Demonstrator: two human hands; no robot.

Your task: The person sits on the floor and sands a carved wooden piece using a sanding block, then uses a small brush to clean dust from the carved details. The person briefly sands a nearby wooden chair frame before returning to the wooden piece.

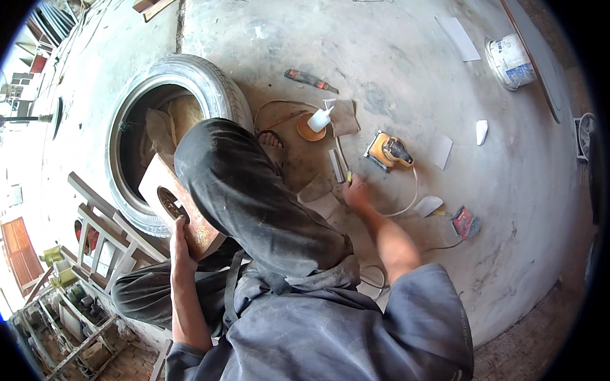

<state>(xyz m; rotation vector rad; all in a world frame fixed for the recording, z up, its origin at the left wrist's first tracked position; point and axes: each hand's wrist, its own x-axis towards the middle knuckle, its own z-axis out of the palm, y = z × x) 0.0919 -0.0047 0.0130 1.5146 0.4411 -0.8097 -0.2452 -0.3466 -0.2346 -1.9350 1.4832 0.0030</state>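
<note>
My left hand (180, 245) grips the near edge of a wooden box (200, 229) with a dark oval carved inset (172, 203). The box leans between my raised knee and a tire (231, 92). Low over the floor, my right hand (356, 193) is closed at the yellow end of a thin stick-like tool (343, 155); its exact kind is unclear. Just left of that tool lies a short grey strip (335, 166). Beyond it, a white squeeze bottle (320, 119) rests in a round orange-brown dish (307, 128), beside a brown sheet (345, 116).
A yellow power sander (389, 150) with a pale cord lies right of my right hand. Farther off are a red-and-black knife-like tool (310, 80), paper scraps (442, 151), a red sander-like tool (465, 223) and a white bucket (511, 61). A wooden frame (108, 241) stands at left.
</note>
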